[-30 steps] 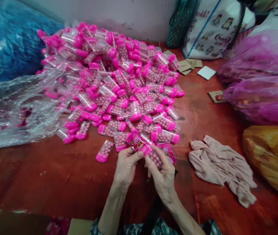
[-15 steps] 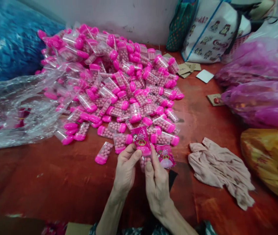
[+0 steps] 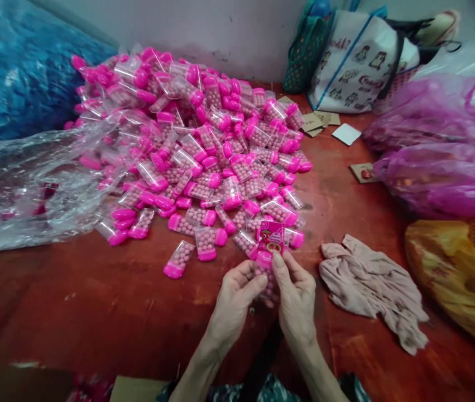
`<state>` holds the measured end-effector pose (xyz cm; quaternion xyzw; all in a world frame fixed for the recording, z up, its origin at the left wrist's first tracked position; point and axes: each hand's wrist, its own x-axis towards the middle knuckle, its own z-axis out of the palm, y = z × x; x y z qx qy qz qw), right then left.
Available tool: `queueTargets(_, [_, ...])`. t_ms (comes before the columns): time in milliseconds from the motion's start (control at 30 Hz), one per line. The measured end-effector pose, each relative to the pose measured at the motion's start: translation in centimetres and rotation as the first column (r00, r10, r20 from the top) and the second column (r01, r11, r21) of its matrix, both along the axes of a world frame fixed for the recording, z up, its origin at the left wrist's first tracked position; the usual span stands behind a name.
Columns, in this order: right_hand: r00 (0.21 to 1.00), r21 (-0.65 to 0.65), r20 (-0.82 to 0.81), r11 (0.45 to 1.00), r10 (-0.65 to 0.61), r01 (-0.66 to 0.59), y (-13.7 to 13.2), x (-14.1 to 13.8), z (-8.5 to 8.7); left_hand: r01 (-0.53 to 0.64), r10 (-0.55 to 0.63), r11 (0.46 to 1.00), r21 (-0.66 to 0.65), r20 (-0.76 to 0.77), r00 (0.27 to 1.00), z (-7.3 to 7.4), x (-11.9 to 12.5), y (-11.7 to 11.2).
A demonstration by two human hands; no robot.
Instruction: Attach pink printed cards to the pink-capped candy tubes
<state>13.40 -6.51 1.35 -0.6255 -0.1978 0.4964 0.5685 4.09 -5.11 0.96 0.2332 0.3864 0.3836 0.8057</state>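
Note:
Both my hands meet low in the middle over a red table (image 3: 95, 301). My left hand (image 3: 237, 301) and my right hand (image 3: 298, 298) pinch one small clear candy case with a pink cap (image 3: 264, 268), full of pink balls. A pink printed label (image 3: 271, 237) stands up against its top end, under my right thumb. Just beyond lies a large pile of the same pink-capped candy cases (image 3: 204, 139).
Crumpled clear plastic (image 3: 23, 184) and a blue bag (image 3: 15, 72) lie at the left. A beige cloth (image 3: 371, 285) sits right of my hands. Pink plastic bags (image 3: 442, 151), a yellow bag (image 3: 455, 273), a printed tote (image 3: 358, 56) and card pieces (image 3: 346, 134) fill the right.
My hands shifted slightly right with the case. The label turned from lying sideways to standing upright on the case. The second label beside my right hand is no longer seen.

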Motion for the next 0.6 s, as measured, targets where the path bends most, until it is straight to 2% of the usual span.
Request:
queueTargets(167, [0.999,0.031,0.038,1.0,0.003,-0.004,0.1,-0.1,0.2,-0.024,0.072,0.984,0.176,-0.275,0.959,0.5,0.1,-0.1])
queueTargets(333, [0.999,0.06,0.042,0.998,0.019,-0.021,0.0,0.1,-0.4,-0.028,0.116,0.972,0.234,-0.371,0.921,0.9,-0.2,0.0])
queueTargets(467, [0.989,0.094,-0.127,0.993,0.079,-0.067,0.4,1.3,-0.3,0.068,0.043,0.965,0.252,-0.412,0.91,1.3,-0.6,0.3])
queueTargets(600, [0.95,0.081,-0.295,0.993,0.101,-0.08,0.6,2.2,-0.1,0.199,-0.03,0.93,0.308,-0.478,0.878,2.0,-0.8,0.5])
